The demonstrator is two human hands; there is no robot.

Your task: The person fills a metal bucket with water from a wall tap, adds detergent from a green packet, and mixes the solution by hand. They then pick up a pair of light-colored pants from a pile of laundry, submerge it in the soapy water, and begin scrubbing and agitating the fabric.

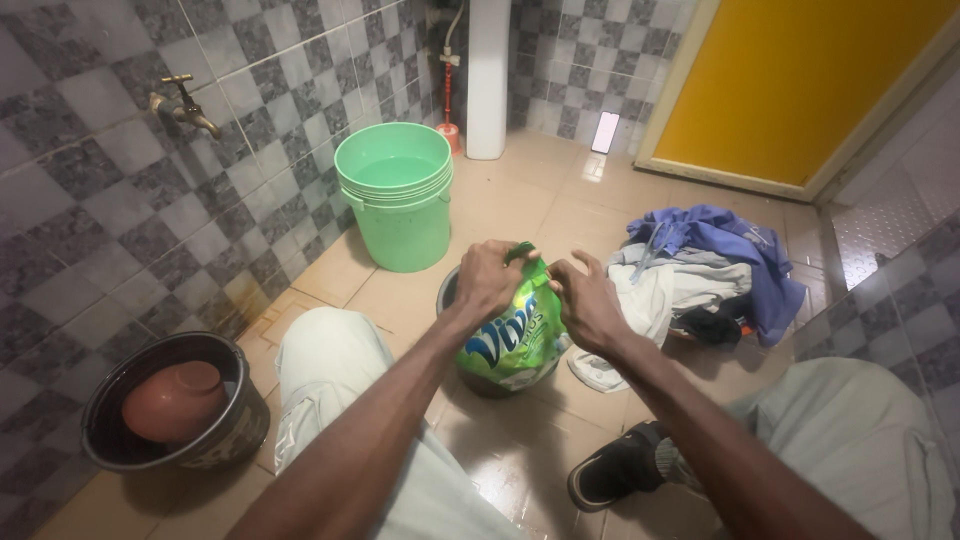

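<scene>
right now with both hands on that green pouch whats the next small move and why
Probably pull the top corner apart to open it. The left hand pinches the top of the green pouch while the right hand steadies its upper edge. The pouch sits over the dark bowl, so contents could tip straight in.

One green bucket (398, 195), two dark basins (170, 455), one tap (182, 107).

Glossy plastic pouch (512, 335), smooth plastic bucket (400, 200), shiny tiled floor (520, 200).
</scene>
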